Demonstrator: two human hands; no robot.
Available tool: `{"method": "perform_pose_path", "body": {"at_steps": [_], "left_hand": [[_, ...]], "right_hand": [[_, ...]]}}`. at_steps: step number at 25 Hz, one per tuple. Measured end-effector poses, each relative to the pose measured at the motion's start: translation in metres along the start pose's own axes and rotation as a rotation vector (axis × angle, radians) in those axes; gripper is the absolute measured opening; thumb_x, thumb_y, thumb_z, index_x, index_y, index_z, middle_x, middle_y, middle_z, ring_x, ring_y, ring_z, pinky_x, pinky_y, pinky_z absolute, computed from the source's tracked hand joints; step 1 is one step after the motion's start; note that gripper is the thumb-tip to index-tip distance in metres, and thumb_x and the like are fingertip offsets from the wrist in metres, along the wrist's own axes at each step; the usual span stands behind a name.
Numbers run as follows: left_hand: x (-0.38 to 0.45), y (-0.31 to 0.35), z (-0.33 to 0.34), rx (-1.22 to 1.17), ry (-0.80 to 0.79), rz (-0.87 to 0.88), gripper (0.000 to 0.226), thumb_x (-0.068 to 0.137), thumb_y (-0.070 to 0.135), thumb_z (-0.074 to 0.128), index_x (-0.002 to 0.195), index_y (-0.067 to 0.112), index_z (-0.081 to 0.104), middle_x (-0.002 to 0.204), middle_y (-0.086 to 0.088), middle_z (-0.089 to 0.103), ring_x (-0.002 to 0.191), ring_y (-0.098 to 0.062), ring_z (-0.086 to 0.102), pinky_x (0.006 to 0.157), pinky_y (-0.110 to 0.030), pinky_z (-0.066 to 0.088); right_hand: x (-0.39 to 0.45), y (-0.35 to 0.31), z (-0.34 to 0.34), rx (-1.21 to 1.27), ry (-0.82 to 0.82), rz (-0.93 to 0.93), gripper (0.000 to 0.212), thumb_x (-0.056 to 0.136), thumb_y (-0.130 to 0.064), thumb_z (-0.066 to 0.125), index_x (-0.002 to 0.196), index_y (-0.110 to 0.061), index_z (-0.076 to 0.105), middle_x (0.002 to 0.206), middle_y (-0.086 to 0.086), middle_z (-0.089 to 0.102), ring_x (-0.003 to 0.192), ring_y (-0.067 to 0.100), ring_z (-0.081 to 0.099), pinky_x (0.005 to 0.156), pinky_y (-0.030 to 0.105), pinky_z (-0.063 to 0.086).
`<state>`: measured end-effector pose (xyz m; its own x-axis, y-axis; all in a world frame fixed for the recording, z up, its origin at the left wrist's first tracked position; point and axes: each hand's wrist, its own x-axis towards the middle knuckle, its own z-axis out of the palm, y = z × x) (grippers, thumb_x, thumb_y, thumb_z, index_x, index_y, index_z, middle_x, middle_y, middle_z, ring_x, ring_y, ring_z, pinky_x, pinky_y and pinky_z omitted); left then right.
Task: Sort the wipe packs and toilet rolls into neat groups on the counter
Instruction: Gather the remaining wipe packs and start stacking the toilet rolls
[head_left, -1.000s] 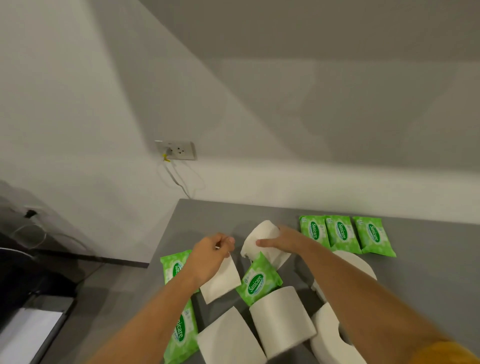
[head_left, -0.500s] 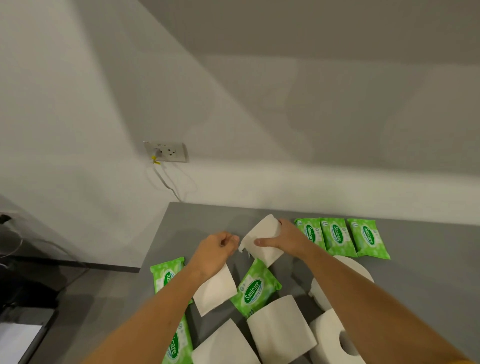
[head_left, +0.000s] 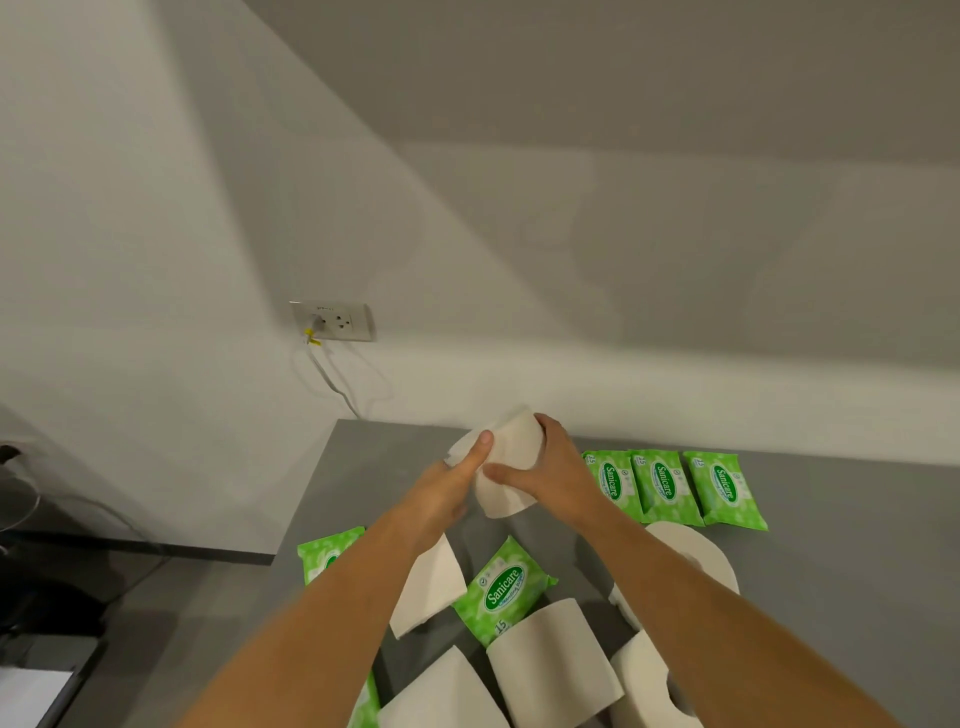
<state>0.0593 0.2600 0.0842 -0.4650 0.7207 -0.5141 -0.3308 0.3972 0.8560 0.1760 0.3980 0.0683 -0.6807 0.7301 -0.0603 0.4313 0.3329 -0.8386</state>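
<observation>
The white paper toilet roll (head_left: 511, 457) now sits between both hands above the grey tabletop (head_left: 841, 582), just left of the row of three green plastic wipe packs (head_left: 670, 488) that lies along the back of the tabletop. A second ago only the right hand (head_left: 545, 470) had it, low over the surface, while the left hand (head_left: 447, 493) worked at another roll nearer the body; since then the roll has come up and toward the wall, and the left hand has joined it. The right hand wraps its fingers over the far side with the thumb across the near face, and the left hand presses its thumb up the left edge, the rest of its fingers hidden behind the roll. That suggests the roll is being squared up or its loose end tucked before it is set down to start a roll group, probably left of the row. The row itself looks finished for now, its packs side by side and touching. Nearer the body than that row, the sorting is still undone: a green wipe pack (head_left: 504, 590) lies tilted among several white rolls (head_left: 553, 660), another green pack (head_left: 324, 553) lies at the tabletop's left edge, and a third is mostly hidden under the left forearm.
</observation>
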Motion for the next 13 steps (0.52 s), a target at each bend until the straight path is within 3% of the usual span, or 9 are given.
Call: {"method": "perform_pose_path", "body": {"at_steps": [2, 5, 9, 13], "left_hand": [[-0.001, 0.004, -0.001, -0.085, -0.039, 0.042, 0.062, 0.080, 0.064, 0.073, 0.126, 0.023, 0.067, 0.112, 0.001, 0.079, 0.107, -0.016, 0.074, 0.086, -0.029, 0.059], [-0.002, 0.005, -0.007, -0.055, -0.042, 0.151, 0.056, 0.081, 0.055, 0.077, 0.126, 0.022, 0.069, 0.113, -0.001, 0.079, 0.105, -0.018, 0.076, 0.079, -0.030, 0.062], [-0.001, 0.007, -0.020, 0.007, -0.005, 0.236, 0.059, 0.076, 0.049, 0.084, 0.125, 0.019, 0.070, 0.115, -0.007, 0.077, 0.112, -0.029, 0.072, 0.096, -0.049, 0.059], [0.003, 0.011, -0.037, -0.005, 0.013, 0.281, 0.061, 0.071, 0.043, 0.090, 0.124, 0.019, 0.072, 0.116, -0.008, 0.077, 0.111, -0.031, 0.072, 0.098, -0.055, 0.057]], "right_hand": [[-0.005, -0.006, 0.005, -0.013, -0.022, -0.036, 0.114, 0.051, -0.070, 0.083, 0.145, -0.025, 0.035, 0.136, -0.008, 0.050, 0.121, 0.013, 0.052, 0.100, 0.040, 0.051], [-0.009, -0.013, 0.010, -0.005, -0.051, -0.077, 0.110, 0.054, -0.066, 0.084, 0.145, -0.027, 0.035, 0.137, -0.008, 0.048, 0.122, 0.012, 0.051, 0.102, 0.039, 0.050], [-0.010, -0.019, 0.012, -0.015, -0.114, -0.135, 0.111, 0.055, -0.065, 0.084, 0.147, -0.030, 0.032, 0.140, -0.008, 0.045, 0.124, 0.011, 0.049, 0.102, 0.037, 0.050], [-0.005, -0.025, 0.012, -0.008, -0.147, -0.149, 0.107, 0.056, -0.066, 0.084, 0.146, -0.033, 0.035, 0.142, -0.010, 0.046, 0.123, 0.009, 0.051, 0.098, 0.032, 0.051]]}}
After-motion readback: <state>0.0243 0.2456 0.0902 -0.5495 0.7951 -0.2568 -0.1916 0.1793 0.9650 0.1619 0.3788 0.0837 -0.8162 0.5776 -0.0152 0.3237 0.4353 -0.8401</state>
